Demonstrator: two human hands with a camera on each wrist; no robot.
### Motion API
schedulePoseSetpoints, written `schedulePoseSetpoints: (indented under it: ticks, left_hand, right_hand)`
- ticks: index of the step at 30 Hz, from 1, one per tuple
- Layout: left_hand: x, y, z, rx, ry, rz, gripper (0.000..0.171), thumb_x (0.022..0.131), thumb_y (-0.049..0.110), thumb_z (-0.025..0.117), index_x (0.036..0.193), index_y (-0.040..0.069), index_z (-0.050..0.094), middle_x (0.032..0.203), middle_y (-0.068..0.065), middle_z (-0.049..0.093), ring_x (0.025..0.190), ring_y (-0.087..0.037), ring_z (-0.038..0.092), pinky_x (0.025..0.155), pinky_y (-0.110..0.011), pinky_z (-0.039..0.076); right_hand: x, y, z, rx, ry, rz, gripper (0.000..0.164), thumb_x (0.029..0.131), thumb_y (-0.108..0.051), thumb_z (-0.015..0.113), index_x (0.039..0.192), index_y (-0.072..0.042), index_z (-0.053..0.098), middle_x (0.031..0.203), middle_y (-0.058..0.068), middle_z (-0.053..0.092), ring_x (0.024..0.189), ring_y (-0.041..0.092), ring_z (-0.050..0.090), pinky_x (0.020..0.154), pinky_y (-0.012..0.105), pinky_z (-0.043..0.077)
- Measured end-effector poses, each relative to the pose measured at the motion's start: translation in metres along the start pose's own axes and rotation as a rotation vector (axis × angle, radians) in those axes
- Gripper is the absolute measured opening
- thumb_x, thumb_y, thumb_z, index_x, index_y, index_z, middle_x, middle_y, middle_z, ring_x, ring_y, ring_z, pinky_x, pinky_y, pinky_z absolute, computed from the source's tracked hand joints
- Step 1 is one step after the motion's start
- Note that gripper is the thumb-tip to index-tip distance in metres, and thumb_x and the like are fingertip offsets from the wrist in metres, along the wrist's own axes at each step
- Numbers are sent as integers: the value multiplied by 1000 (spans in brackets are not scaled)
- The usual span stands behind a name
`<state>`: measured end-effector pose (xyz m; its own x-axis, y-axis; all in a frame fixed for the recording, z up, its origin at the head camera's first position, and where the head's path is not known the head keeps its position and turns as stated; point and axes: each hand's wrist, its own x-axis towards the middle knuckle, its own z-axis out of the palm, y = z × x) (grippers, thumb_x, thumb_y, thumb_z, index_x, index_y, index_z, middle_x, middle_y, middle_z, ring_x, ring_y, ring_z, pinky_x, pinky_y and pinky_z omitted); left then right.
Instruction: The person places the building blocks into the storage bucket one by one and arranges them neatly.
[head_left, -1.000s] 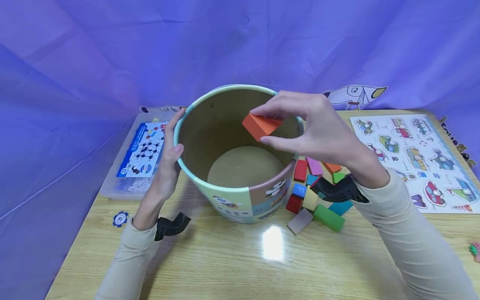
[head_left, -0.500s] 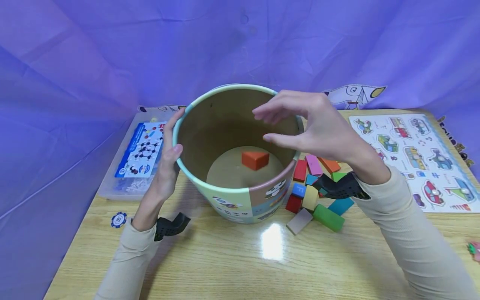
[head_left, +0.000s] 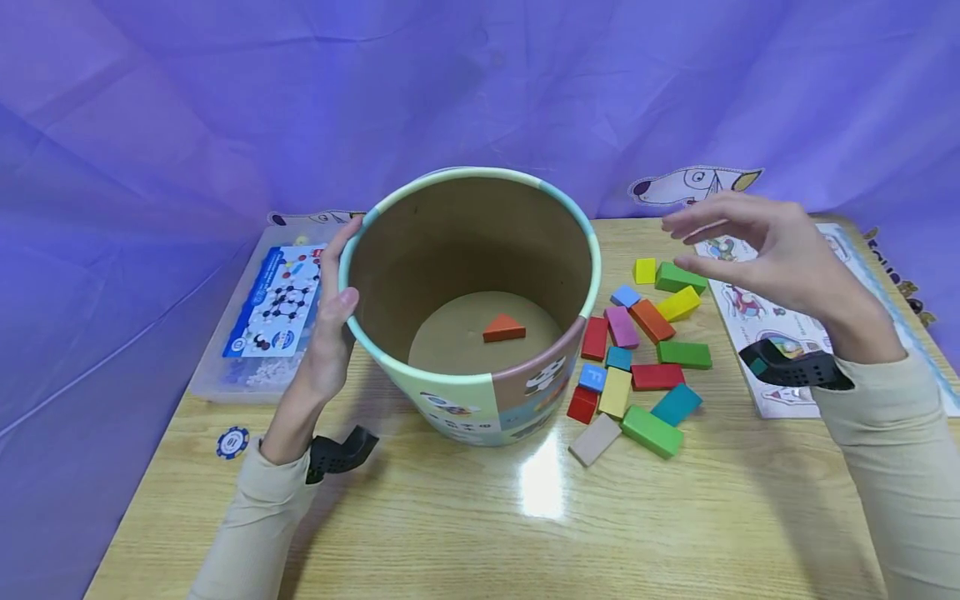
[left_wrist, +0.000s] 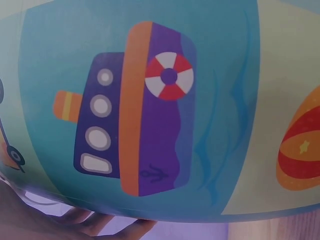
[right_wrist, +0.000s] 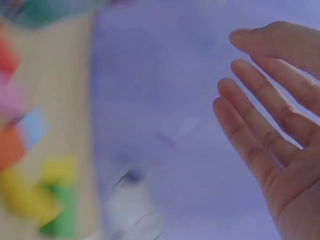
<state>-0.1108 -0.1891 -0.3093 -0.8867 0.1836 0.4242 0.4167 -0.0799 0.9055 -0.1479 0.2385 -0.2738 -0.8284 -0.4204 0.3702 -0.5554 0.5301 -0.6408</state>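
Observation:
A large round bucket [head_left: 420,398] with pastel panels and printed pictures stands in the middle of the table. My left hand [head_left: 330,333] holds its left rim, thumb over the edge and fingers along the outer wall. In the left wrist view that hand [left_wrist: 65,222] shows below a printed boat on the bucket wall [left_wrist: 225,125]. One orange-red triangular block [head_left: 504,328] lies on the bucket's floor. Over the right side of the table my right hand [head_left: 780,258] hovers with relaxed, parted fingers and nothing in them. The right wrist view shows the same hand [right_wrist: 280,135] bare.
Several coloured wooden blocks [head_left: 657,377] lie loose right of the bucket. Farther right is a picture puzzle board [head_left: 780,350], partly under my right arm. A clear plastic case [head_left: 213,367] and a poker chip [head_left: 232,442] sit on the left. A purple curtain [head_left: 480,83] hangs behind.
My right hand has let go of the triangular block, which dropped to the bucket's floor. It then moved right, away from the bucket, uncovering the loose blocks. My left hand stays at the rim.

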Motion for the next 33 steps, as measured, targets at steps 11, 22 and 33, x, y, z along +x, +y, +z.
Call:
schedulePoseSetpoints:
  ticks: [11, 22, 33]
  left_hand:
    - [0, -5, -2, 11, 8, -2, 75, 88, 46, 48, 154, 20, 21, 152, -9, 27, 138, -33, 26, 106, -49, 27]
    - [-1, -2, -2, 33, 6, -6, 75, 88, 47, 47, 154, 20, 22, 151, -8, 28, 137, -32, 27, 106, -48, 27]
    - [-1, 0, -1, 43, 4, -2, 75, 89, 48, 46, 154, 20, 21, 151, -7, 28, 138, -30, 27, 106, -50, 26]
  right_hand:
    - [-40, 86, 27, -153, -141, 249, 42, 79, 4, 74, 119, -5, 67, 122, 14, 64, 104, 20, 64, 86, 24, 53]
    - [-46, 92, 39, -196, -249, 357, 38, 81, 4, 70, 118, -4, 67, 122, 20, 63, 100, 38, 65, 84, 49, 53]
    - [-49, 97, 41, -287, -214, 325, 33, 78, -3, 77, 111, -4, 72, 107, 16, 69, 82, 23, 62, 65, 22, 47]
